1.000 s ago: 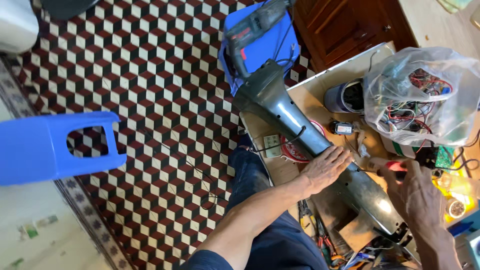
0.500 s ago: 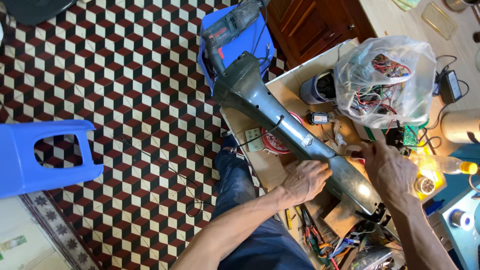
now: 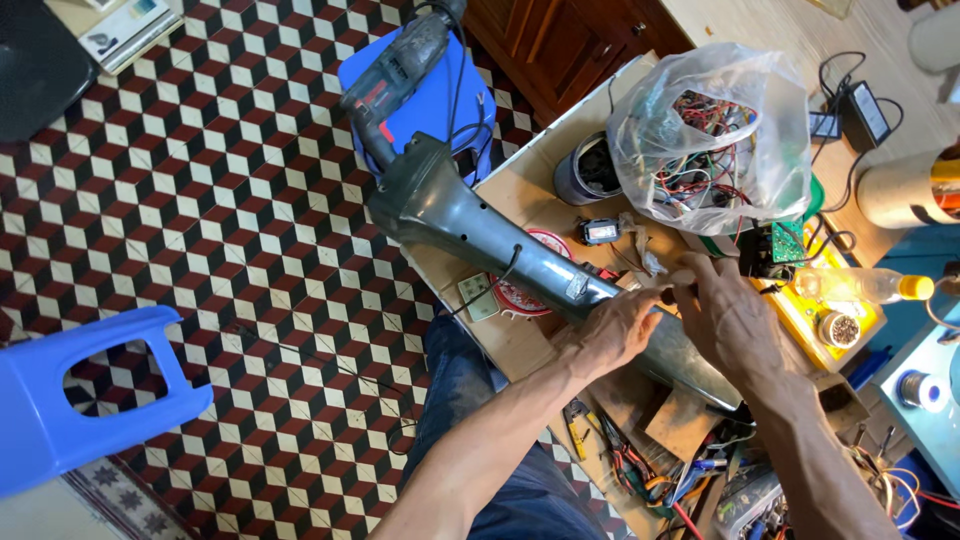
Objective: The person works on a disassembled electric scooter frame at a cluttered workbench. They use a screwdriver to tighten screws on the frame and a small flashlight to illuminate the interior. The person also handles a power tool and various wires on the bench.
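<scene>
A long grey plastic appliance housing [image 3: 480,235] lies across the workbench [image 3: 525,190] and juts out over the tiled floor. My left hand [image 3: 612,330] grips its narrow middle from the near side. Just beside it, my right hand [image 3: 735,322] rests over the wider shiny end, fingers curled around a small dark-handled tool whose tip is hidden. A thin black wire pokes out of a hole in the housing.
A clear plastic bag of wires [image 3: 712,140] and a round motor part [image 3: 588,170] sit on the bench. A power drill [image 3: 400,75] lies on a blue stool [image 3: 440,105]. Another blue stool [image 3: 80,395] stands at left. Pliers and loose wires clutter the near bench edge.
My right hand has come in from the right and now sits on the housing next to my left hand. The view has shifted, so the housing appears further left.
</scene>
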